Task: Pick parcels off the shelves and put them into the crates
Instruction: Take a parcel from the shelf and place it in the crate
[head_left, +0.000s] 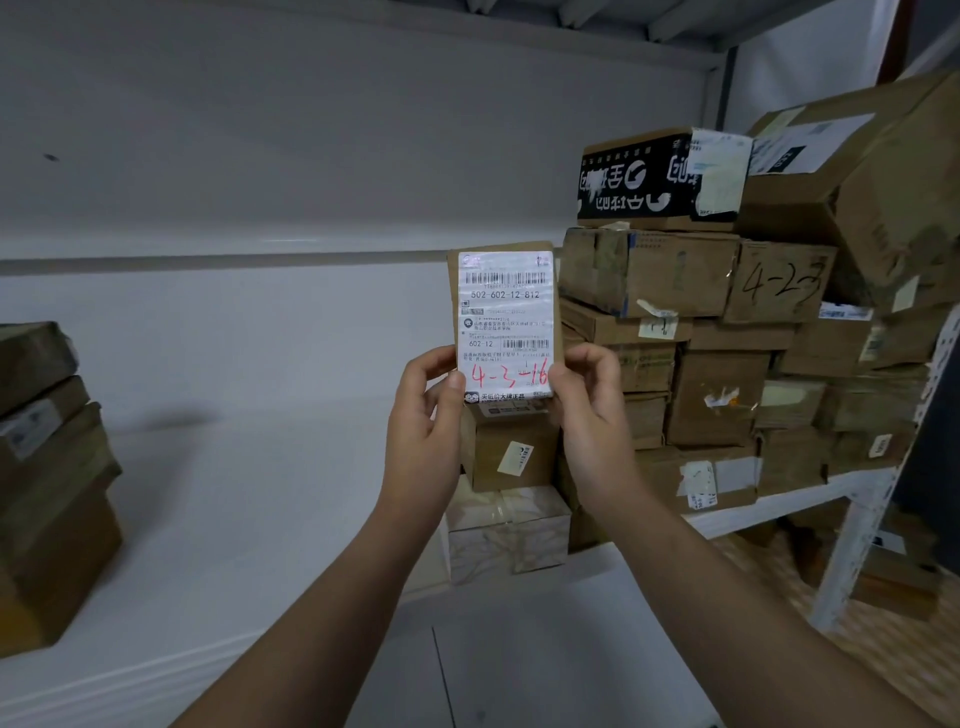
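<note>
Both hands hold one small flat parcel (505, 322) upright in front of the shelves. The left hand (426, 421) pinches its lower left corner, thumb on the label; the right hand (589, 410) pinches the lower right corner, thumb against the label's edge. The white shipping label (504, 325) faces the camera (barcodes, printed 502-602-12-812, and a red handwritten 4-3-16). Just behind and below the parcel stands a small brown box (511, 457) on a pale taped box (506, 535). To the right, the shelf (779, 506) carries a stack of cardboard boxes (717, 395), one marked 4-23 (782, 283), with a black printed box (639, 179) on top. Far left, more brown boxes (49, 483) are piled.
</note>
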